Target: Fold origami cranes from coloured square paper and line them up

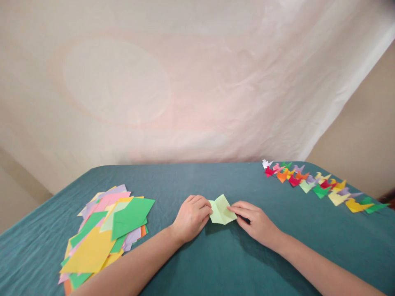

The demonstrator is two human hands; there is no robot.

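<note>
Origami paper (221, 210) — probably flimsy, crease-prone (hold by edges) — left hand (191, 217) pinched shut on its 9 o'clock edge, right hand (257, 224) flat, fingers outstretched, pressing 3 o'clock.

A pile of coloured paper sheets (105, 230) was laid on the left of the teal-covered tabletop (216, 263). A row of folded paper figures (321, 185) was arranged near the far right edge. A pale sheet (185, 82) was hung behind.

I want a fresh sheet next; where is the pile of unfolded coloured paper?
In the head view, the paper pile lies on the teal tablecloth, left of the left hand.
</note>
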